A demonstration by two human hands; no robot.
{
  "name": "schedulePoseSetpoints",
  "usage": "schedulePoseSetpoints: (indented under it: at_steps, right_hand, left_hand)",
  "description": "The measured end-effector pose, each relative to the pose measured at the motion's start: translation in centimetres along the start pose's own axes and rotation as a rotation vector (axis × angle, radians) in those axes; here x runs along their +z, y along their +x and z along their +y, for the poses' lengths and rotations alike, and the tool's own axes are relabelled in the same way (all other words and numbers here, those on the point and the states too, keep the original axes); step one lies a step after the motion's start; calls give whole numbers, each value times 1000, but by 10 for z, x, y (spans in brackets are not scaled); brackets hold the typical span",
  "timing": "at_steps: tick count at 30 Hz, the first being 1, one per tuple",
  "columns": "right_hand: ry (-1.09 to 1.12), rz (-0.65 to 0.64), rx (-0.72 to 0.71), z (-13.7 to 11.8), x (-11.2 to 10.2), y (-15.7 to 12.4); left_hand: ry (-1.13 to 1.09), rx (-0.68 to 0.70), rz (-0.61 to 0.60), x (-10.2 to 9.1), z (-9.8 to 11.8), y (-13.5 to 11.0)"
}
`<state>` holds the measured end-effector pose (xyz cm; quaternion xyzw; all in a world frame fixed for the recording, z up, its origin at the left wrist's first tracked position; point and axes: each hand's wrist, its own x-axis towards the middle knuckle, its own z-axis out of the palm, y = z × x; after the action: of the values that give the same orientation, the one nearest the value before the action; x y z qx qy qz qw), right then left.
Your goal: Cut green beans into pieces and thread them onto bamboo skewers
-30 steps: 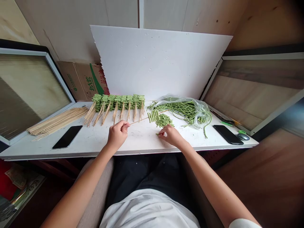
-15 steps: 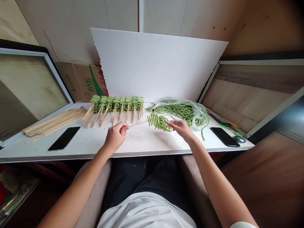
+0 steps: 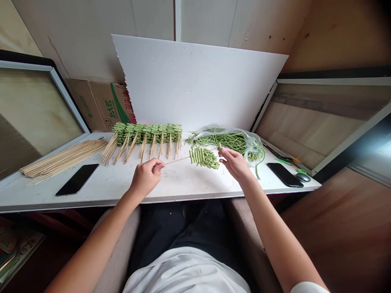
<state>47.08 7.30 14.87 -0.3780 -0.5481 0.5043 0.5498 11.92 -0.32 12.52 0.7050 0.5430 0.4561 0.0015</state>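
The left hand (image 3: 146,177) pinched a wooden skewer (image 3: 180,160) threaded with folded green beans (image 3: 203,158), held over the white table (image 3: 91,191). The right hand (image 3: 234,164) narrowly gripped a bean end (image 3: 220,147) just beside the skewer's tip, near a plastic bag of long beans (image 3: 226,140).

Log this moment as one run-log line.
left hand: holds bamboo skewer | right hand: pinches green bean piece | nearby: bagged long beans

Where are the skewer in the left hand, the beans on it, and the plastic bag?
Bamboo skewer (image 3: 179,160): head view, bare middle of the shaft.
Cut beans (image 3: 197,156): head view, pieces threaded on the skewer.
Plastic bag (image 3: 255,142): head view, clear film at its right end.
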Motion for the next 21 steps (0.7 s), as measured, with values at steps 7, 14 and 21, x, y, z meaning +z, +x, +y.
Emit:
schedulePoseSetpoints:
  at_steps: [7,14,21]
  right_hand:
    - [66,-6,38,-3,0,-2]
    - [5,-12,22,-6,2,-3]
    - [-50,-10,0,-4,2,-3]
  left_hand:
    - [2,-4,-18,1,1,-1]
    - [2,8,-16,3,0,-2]
    - [32,21,4,4,-3,-2]
